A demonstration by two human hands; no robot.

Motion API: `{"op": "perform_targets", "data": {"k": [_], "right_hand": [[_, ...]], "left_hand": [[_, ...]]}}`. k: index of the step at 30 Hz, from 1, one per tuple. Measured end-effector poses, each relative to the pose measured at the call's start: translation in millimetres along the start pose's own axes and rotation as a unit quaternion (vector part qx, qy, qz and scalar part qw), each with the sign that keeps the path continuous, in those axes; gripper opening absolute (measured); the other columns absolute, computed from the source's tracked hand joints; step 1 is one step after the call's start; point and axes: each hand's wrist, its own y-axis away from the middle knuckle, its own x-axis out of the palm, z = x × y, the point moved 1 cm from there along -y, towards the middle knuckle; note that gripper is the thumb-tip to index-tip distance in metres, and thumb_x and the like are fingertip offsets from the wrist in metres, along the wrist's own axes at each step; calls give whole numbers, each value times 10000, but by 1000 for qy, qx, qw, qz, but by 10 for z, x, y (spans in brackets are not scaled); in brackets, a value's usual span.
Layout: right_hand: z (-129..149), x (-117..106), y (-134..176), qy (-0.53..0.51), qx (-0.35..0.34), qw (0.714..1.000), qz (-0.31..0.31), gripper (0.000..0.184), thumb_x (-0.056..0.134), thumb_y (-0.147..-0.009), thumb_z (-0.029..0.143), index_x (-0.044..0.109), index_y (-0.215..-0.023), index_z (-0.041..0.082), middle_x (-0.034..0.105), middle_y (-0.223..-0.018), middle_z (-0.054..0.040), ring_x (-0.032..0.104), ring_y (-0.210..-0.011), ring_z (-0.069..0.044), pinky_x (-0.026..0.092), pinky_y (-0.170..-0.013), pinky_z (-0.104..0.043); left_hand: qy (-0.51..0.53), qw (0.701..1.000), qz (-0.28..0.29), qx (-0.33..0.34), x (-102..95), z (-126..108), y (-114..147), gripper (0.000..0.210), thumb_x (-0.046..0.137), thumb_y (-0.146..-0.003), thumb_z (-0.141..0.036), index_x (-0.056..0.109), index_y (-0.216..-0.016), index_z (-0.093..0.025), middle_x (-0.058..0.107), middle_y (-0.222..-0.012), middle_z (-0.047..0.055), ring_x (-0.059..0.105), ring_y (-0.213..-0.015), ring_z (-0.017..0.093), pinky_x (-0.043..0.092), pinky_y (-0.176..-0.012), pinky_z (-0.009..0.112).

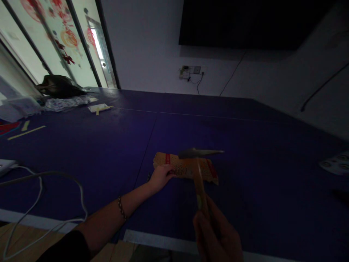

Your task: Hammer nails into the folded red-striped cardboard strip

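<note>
My right hand (215,233) is wrapped round the wooden handle of a hammer (200,182) at the lower middle. Its dark metal head, slightly blurred, is raised and overlaps the packet in view. The brown paper packet (185,168), crumpled and with red bands, lies on the purple tabletop (245,203). At the packet's near left side, my left hand (161,177) is closed on it, thumb and fingers pinched together. Anything small between those fingertips is too dim to make out. A bracelet (121,208) circles the left wrist.
White and grey cables (79,182) loop over the table's left front edge near a white power strip (7,165). Yellowish strips (26,133), a small white tray (98,107) and a dark bag (60,86) lie farther left. A pale object with round patches (336,163) sits at the right.
</note>
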Motion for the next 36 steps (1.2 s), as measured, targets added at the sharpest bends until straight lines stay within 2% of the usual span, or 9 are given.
{"op": "perform_targets", "data": {"k": [2, 4, 8, 12, 15, 21, 26, 31, 36], "right_hand": [[64, -69, -135, -114, 24, 993, -22, 478, 649, -654, 449, 540, -1069, 240, 574, -537, 30, 488, -337, -87, 359, -260, -158], [171, -177, -360, -195, -14, 981, -8, 343, 680, -633, 410, 569, -912, 244, 512, -457, 70, 401, -253, -51, 289, -210, -123], [305, -511, -954, -289, -71, 950, 89, 280, 673, -638, 292, 592, -904, 263, 407, -390, 125, 292, -194, -5, 277, -218, -91], [81, -894, -1497, -333, -24, 936, 108, 197, 493, -773, 231, 609, -931, 254, 286, -349, 149, 122, -163, 26, 159, -210, -43], [-177, -1063, -1728, -344, -6, 930, 129, 201, 469, -782, 201, 618, -908, 249, 289, -340, 151, 93, -157, 30, 106, -210, -34], [-369, -1014, -1784, -384, -11, 901, 204, 184, 561, -750, 213, 600, -923, 261, 376, -387, 140, 197, -197, 20, 213, -244, -38], [-415, -941, -1816, -406, -15, 887, 221, 148, 628, -717, 245, 605, -863, 257, 340, -387, 143, 107, -232, 9, 194, -233, -49], [-444, -932, -1824, -414, -16, 880, 231, 123, 588, -754, 212, 601, -865, 262, 285, -393, 139, 91, -252, -5, 210, -244, -60], [-445, -921, -1800, -423, -25, 872, 243, 148, 560, -779, 198, 586, -908, 268, 277, -410, 138, 102, -258, -5, 225, -258, -59]], "left_hand": [[-3, 1000, 2, -9, 7, 12, 0, 177, 611, -716, -149, 621, -892, -159, 657, -831, 32, 600, -788, 164, 464, -712, 250], [-6, 1000, 8, -10, 7, 9, 3, 191, 625, -705, -159, 617, -896, -158, 651, -824, 32, 597, -780, 165, 461, -704, 247], [-25, 999, 3, -21, -5, -18, 12, 258, 667, -666, -154, 595, -914, -153, 630, -854, 38, 586, -802, 174, 453, -722, 260], [-38, 999, -4, -17, -10, -24, 19, 283, 692, -640, -150, 572, -897, -151, 610, -873, 42, 564, -837, 185, 444, -754, 286], [-57, 998, -15, -7, -8, -18, 36, 300, 703, -632, -165, 559, -894, -157, 598, -896, 51, 531, -883, 201, 440, -759, 306], [-96, 995, -12, -12, -98, -78, 20, 371, 732, -599, -213, 557, -920, -151, 591, -895, 65, 497, -931, 225, 435, -771, 323], [-139, 990, 1, -12, -531, -143, -1, 286, 682, -649, -244, 576, -898, -152, 608, -953, 73, 519, -935, 216, 401, -818, 305], [-169, 974, 16, -149, -908, 14, 269, 114, 522, -730, -218, 625, -750, -174, 653, -792, 48, 589, -757, 183, 401, -674, 249], [-118, 961, 4, -251, -863, 218, 543, 174, 508, -700, -263, 646, -704, -159, 668, -697, 41, 601, -657, 179, 379, -581, 235]]}}
